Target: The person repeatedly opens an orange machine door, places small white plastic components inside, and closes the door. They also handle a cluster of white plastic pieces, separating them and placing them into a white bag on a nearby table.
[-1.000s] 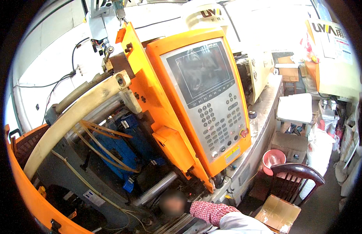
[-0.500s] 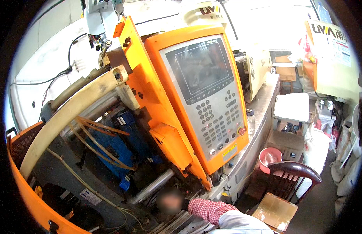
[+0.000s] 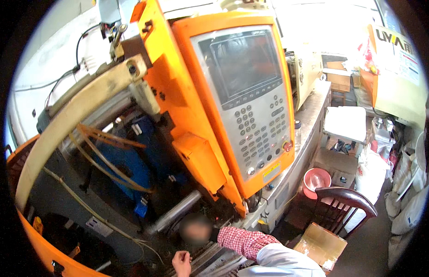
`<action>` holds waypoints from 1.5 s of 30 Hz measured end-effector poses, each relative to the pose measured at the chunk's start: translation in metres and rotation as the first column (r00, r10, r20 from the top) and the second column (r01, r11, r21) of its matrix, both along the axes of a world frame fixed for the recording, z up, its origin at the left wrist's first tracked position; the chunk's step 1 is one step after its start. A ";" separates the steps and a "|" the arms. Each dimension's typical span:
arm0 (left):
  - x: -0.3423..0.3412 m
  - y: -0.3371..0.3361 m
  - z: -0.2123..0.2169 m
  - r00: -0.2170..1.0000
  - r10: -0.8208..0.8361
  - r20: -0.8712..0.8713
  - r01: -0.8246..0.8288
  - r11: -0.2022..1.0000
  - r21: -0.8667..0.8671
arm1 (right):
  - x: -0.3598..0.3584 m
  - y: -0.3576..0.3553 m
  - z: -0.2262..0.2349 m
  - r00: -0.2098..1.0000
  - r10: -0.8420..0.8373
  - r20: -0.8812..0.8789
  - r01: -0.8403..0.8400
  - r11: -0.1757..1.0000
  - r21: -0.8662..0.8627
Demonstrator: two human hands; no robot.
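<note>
My right arm, in a red-and-white checked sleeve cover [image 3: 244, 240] and a pale blue sleeve, reaches in from the lower right. At its end my right hand [image 3: 196, 229] is a smeared patch beside the machine's shiny metal rod [image 3: 176, 212]; its fingers cannot be made out. At the lower edge my left hand [image 3: 181, 264] shows, fingers curled in. Whatever it may hold is hidden. Both hands are low in the opening of an orange-and-grey machine. Above them stands its orange control panel [image 3: 260, 138], with a dark screen and round buttons.
A curved cream bar [image 3: 71, 111] and orange hoses [image 3: 110, 161] cross the machine's left side. An orange machine edge [image 3: 52, 254] bounds the lower left. To the right are a dark wooden chair [image 3: 348, 203], a cardboard box [image 3: 320, 247], a pink basin [image 3: 316, 182] and white sacks [image 3: 410, 210].
My left hand has come into view at the lower edge. My right arm stays stretched toward the rod. The machine sits higher in the picture as the view has shifted.
</note>
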State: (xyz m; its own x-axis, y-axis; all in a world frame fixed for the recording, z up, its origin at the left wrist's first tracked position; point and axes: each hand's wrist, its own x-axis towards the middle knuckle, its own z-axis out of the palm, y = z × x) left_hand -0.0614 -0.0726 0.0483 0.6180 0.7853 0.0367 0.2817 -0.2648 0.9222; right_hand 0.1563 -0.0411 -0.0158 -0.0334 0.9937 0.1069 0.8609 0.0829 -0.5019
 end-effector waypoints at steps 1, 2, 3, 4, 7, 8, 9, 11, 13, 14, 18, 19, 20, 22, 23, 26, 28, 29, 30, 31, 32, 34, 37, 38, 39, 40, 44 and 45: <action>0.004 0.006 -0.007 0.985 0.073 -0.155 -0.079 0.996 -0.034 | 0.000 0.004 -0.001 1.000 -0.003 -0.009 0.003 1.000 0.021; 0.006 0.006 -0.005 0.998 0.050 -0.036 -0.054 0.992 -0.114 | -0.002 0.006 -0.006 0.999 -0.014 -0.049 0.016 0.999 0.030; 0.000 0.006 -0.003 0.994 0.075 0.083 -0.058 0.980 -0.191 | -0.011 -0.004 0.003 1.000 0.020 -0.008 -0.017 0.975 0.220; 0.004 0.007 -0.005 0.991 0.011 0.133 0.004 0.994 -0.113 | -0.002 0.008 -0.017 0.994 0.040 0.102 -0.077 0.918 0.390; 0.012 0.020 -0.015 0.945 0.080 0.318 0.123 0.812 -0.570 | 0.000 0.001 -0.009 0.976 -0.033 0.217 -0.062 0.908 0.414; 0.019 0.025 -0.021 0.907 0.112 0.405 0.210 0.713 -0.669 | 0.007 -0.004 -0.001 0.995 -0.017 0.100 -0.010 0.965 0.263; 0.028 0.037 -0.044 0.870 0.109 0.481 0.314 0.629 -0.711 | 0.017 -0.002 -0.016 0.999 -0.024 0.041 0.012 0.961 0.277; 0.033 0.045 -0.064 0.856 -0.024 0.517 0.348 0.766 -0.540 | 0.014 -0.008 -0.004 0.996 0.048 -0.080 -0.031 0.979 0.200; 0.033 0.049 -0.067 0.847 -0.017 0.532 0.351 0.769 -0.534 | -0.013 -0.030 0.056 0.921 0.133 -0.366 -0.045 0.970 0.238; 0.036 0.054 -0.068 0.851 0.021 0.525 0.348 0.727 -0.592 | -0.017 -0.031 0.056 0.925 0.171 -0.339 -0.089 0.966 0.243; 0.046 0.045 -0.047 0.808 0.268 0.524 0.310 0.563 -0.766 | -0.013 -0.032 0.052 0.955 0.273 -0.119 -0.223 0.921 0.319; 0.045 0.044 -0.047 0.805 0.240 0.542 0.309 0.610 -0.729 | -0.011 -0.031 0.051 0.948 0.291 -0.130 -0.240 0.920 0.309; 0.043 0.043 -0.046 0.801 0.214 0.559 0.307 0.655 -0.690 | -0.008 -0.032 0.051 0.941 0.307 -0.141 -0.255 0.920 0.298; 0.042 0.044 -0.048 0.766 0.137 0.628 0.325 0.761 -0.562 | -0.010 -0.032 0.060 0.940 0.285 -0.189 -0.229 0.935 0.271; 0.042 0.044 -0.049 0.784 0.168 0.597 0.302 0.737 -0.605 | -0.010 -0.033 0.061 0.937 0.279 -0.212 -0.223 0.941 0.255; 0.042 0.044 -0.038 0.820 0.229 0.525 0.251 0.680 -0.689 | -0.010 -0.034 0.063 0.927 0.254 -0.276 -0.197 0.956 0.220; 0.042 0.046 -0.040 0.818 0.232 0.527 0.262 0.664 -0.700 | -0.012 -0.033 0.067 0.917 0.239 -0.318 -0.182 0.963 0.201; 0.041 0.048 -0.045 0.813 0.229 0.535 0.282 0.650 -0.706 | -0.012 -0.032 0.066 0.906 0.231 -0.354 -0.173 0.967 0.187; 0.040 0.050 -0.050 0.798 0.195 0.570 0.310 0.679 -0.665 | -0.011 -0.032 0.064 0.893 0.219 -0.393 -0.161 0.971 0.175; 0.039 0.052 -0.054 0.780 0.161 0.604 0.337 0.705 -0.624 | -0.011 -0.033 0.063 0.878 0.207 -0.431 -0.150 0.975 0.163; 0.037 0.051 -0.058 0.746 0.094 0.659 0.370 0.765 -0.527 | -0.011 -0.033 0.063 0.877 0.200 -0.437 -0.144 0.977 0.158; 0.033 0.054 -0.063 0.701 0.088 0.708 0.437 0.732 -0.524 | -0.012 -0.033 0.062 0.872 0.189 -0.451 -0.133 0.979 0.152; 0.031 0.054 -0.052 0.713 0.303 0.632 0.464 0.472 -0.749 | -0.014 -0.032 0.056 0.896 0.171 -0.410 -0.088 0.973 0.214; 0.032 0.050 -0.038 0.731 0.377 0.569 0.416 0.415 -0.809 | -0.013 -0.032 0.053 0.902 0.165 -0.399 -0.078 0.971 0.226; 0.032 0.048 -0.028 0.741 0.449 0.499 0.364 0.355 -0.861 | -0.014 -0.031 0.052 0.906 0.165 -0.389 -0.074 0.968 0.239; 0.031 0.049 -0.030 0.733 0.453 0.508 0.373 0.356 -0.857 | -0.015 -0.031 0.051 0.911 0.164 -0.378 -0.069 0.965 0.252; 0.024 0.050 -0.037 0.721 0.443 0.533 0.385 0.383 -0.840 | -0.012 -0.027 0.050 0.897 0.107 -0.428 0.004 0.968 0.249; 0.023 0.049 -0.035 0.725 0.432 0.536 0.382 0.396 -0.835 | -0.007 -0.024 0.047 0.924 0.085 -0.373 0.028 0.958 0.286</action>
State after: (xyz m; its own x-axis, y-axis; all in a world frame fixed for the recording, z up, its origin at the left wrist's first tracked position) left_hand -0.0382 -0.0240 0.0132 0.7269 0.6077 -0.3198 -0.4259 0.7643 0.4843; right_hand 0.1493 -0.0650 0.0308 0.0377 0.9195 0.3913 0.6062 0.2902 -0.7405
